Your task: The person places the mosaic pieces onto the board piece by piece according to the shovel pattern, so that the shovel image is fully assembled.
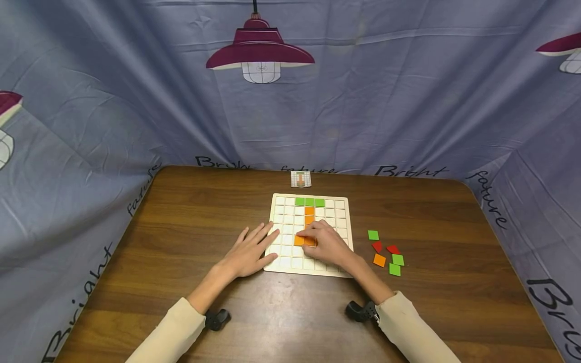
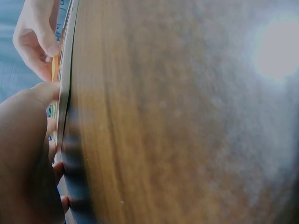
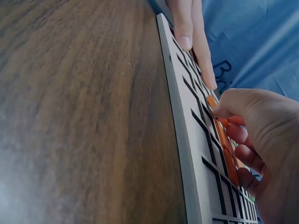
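Note:
A white square grid board point(image 1: 285, 252) lies on the table. Near its lower middle, my right hand point(image 1: 326, 243) pinches a small orange square tile point(image 1: 299, 240) between thumb and fingers, right at the grid's surface. Other orange tiles point(image 1: 309, 212) run down a column, partly covered by that hand. Three green tiles point(image 1: 309, 201) form a row at the board's top. My left hand point(image 1: 248, 253) lies flat with spread fingers, its fingertips on the board's left edge. In the left wrist view, the orange tile point(image 2: 55, 69) shows between the right thumb and a finger.
Right of the board lie loose tiles: several green ones point(image 1: 373, 235), red ones point(image 1: 393, 249) and an orange one point(image 1: 379, 260). A small printed pattern card point(image 1: 301, 179) sits behind the board. The wooden table point(image 1: 204, 201) is bordered by a blue curtain point(image 1: 363, 101).

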Tool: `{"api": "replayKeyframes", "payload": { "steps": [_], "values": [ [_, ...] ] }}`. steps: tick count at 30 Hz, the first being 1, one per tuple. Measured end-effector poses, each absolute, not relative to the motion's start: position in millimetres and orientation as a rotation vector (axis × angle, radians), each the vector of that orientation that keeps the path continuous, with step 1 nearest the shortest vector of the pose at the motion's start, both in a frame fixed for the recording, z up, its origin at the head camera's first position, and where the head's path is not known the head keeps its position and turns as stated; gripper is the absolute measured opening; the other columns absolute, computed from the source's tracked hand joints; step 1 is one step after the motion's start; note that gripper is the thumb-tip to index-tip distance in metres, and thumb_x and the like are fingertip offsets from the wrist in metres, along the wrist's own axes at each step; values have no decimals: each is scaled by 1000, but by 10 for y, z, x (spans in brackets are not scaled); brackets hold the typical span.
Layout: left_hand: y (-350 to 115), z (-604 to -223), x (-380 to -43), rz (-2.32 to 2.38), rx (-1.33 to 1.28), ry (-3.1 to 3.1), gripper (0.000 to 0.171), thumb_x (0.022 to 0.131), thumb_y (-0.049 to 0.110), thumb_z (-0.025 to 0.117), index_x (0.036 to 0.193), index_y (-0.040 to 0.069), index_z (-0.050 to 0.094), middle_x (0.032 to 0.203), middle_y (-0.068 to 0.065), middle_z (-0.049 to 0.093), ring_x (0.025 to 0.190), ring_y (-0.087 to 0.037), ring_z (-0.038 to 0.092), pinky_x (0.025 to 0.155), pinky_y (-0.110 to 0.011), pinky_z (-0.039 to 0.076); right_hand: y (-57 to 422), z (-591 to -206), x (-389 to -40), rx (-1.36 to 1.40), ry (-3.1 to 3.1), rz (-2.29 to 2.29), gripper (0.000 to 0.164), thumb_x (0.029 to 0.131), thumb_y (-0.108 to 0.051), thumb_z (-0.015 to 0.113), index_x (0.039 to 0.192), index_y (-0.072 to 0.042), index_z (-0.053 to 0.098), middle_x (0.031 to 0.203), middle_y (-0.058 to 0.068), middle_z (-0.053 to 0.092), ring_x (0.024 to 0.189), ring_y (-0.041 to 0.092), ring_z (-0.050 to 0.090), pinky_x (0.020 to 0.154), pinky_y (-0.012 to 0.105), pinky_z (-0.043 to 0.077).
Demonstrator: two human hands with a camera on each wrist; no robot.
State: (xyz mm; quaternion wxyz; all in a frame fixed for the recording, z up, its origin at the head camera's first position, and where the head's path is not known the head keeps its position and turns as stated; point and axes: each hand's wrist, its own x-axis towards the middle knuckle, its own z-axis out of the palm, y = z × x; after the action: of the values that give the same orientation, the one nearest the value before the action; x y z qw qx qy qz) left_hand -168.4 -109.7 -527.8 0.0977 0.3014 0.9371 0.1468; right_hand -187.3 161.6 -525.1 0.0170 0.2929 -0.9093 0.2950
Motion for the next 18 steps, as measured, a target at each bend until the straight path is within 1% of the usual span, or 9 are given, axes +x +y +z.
{"api": "replayKeyframes", "payload": {
  "steps": [8, 18],
  "values": [
    [-1097, -5254, -1680, 460, 905, 2775, 65, 105, 48, 42, 160, 18, 26, 166, -8, 14, 151, -29, 13, 116, -60, 9, 1588, -5266, -1905, 935, -2803, 885, 27, 82, -10, 74, 108, -11, 79, 98, -1, 66, 90, 19, 54, 78, 36, 44],
    [-1093, -5244, -1682, 446, 906, 2779, 65, 105, 48, 43, 160, 18, 27, 166, -8, 16, 151, -29, 14, 116, -60, 9, 1582, -5267, -1922, 939, -2805, 880, 25, 82, -13, 76, 107, -11, 79, 100, -1, 67, 93, 20, 54, 82, 39, 44]
  ]
}}
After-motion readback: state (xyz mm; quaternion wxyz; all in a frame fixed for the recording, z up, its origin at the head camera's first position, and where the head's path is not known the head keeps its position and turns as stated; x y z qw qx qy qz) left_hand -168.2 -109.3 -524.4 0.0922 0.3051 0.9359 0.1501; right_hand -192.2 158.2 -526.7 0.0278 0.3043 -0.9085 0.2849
